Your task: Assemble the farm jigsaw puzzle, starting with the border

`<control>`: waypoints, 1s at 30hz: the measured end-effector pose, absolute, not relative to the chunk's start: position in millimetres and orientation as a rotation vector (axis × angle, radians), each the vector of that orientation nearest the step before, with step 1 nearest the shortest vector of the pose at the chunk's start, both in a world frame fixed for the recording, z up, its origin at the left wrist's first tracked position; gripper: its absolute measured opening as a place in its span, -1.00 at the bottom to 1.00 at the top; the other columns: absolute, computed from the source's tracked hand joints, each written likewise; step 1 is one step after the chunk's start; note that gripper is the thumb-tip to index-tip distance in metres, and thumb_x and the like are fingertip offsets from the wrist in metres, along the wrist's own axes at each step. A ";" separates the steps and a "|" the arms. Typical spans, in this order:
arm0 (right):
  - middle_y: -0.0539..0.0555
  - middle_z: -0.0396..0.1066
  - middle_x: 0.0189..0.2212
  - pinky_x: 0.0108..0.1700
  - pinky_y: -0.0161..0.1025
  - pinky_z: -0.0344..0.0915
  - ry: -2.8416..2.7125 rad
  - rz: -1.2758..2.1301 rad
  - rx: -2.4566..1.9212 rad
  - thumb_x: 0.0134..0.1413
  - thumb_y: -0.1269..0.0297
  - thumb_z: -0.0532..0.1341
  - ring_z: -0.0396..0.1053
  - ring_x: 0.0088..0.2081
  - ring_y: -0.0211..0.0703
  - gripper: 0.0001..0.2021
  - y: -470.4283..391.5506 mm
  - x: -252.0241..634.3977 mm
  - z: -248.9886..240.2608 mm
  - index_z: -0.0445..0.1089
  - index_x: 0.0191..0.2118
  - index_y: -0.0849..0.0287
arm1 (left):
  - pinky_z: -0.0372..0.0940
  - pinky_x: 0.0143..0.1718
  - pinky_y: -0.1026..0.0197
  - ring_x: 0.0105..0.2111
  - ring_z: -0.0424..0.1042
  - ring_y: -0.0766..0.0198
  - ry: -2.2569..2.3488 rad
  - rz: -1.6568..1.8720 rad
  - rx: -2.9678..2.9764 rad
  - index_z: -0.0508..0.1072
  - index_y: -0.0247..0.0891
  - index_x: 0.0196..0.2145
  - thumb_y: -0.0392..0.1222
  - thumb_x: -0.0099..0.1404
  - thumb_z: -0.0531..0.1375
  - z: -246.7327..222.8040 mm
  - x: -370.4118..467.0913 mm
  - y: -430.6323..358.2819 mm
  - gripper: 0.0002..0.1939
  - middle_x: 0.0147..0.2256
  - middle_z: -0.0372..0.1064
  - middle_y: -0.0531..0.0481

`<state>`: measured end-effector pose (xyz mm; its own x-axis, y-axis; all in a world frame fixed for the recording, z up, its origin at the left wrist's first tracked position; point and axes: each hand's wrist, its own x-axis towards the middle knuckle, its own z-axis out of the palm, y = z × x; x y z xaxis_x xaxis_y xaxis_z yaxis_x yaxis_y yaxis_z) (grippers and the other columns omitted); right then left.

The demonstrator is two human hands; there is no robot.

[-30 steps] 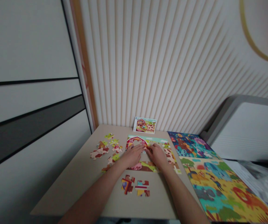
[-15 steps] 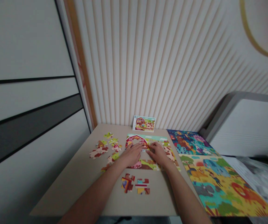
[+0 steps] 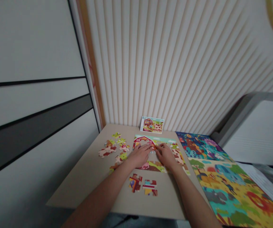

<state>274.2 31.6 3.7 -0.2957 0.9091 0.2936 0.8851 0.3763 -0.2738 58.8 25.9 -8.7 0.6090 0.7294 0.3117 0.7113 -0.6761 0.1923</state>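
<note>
A partly assembled farm puzzle point(image 3: 156, 166) lies on the table, a red barn at its upper left and cows at its right. My left hand point(image 3: 140, 154) rests over the barn area, fingers pointing right. Close beside it, my right hand point(image 3: 165, 154) bends its fingers down on the puzzle's middle. The fingertips of both hands nearly meet at a small piece too hidden to make out. Loose joined pieces point(image 3: 135, 183) and another cluster point(image 3: 150, 187) lie nearer me. More loose pieces point(image 3: 107, 151) are scattered left of the puzzle.
A picture card point(image 3: 152, 124) of the farm leans against the ribbed wall behind the puzzle. On the right lie a dark blue puzzle point(image 3: 202, 146) and a yellow safari puzzle point(image 3: 236, 190). The table's point(image 3: 84, 180) left edge runs beside a white cabinet.
The camera view has turned slightly left, so everything sits further right in the picture. Both hands stay at the same part of the puzzle with hardly any movement.
</note>
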 end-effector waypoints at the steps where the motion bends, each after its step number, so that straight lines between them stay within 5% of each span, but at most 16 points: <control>1: 0.18 0.40 -0.12 0.08 -0.25 0.21 -2.258 0.065 -1.564 0.36 0.20 0.09 0.34 -0.04 -0.09 -0.66 32.3 274.5 3.2 0.48 0.11 0.13 | -0.04 0.34 -0.12 0.33 0.09 0.20 1.252 0.568 2.782 0.19 -0.05 0.29 -0.33 0.35 0.01 -8.4 59.2 25.6 -0.43 0.32 0.17 -0.02; 30: 0.15 0.41 -0.08 0.09 -0.24 0.20 -2.234 0.036 -1.633 0.34 0.18 0.09 0.37 -0.05 -0.08 -0.66 34.3 276.0 -4.8 0.50 0.08 0.07 | 0.10 0.24 -0.06 0.21 0.27 0.12 1.320 0.489 2.933 0.29 -0.17 0.21 -0.36 0.39 0.06 -13.6 65.1 26.9 -0.55 0.20 0.33 -0.13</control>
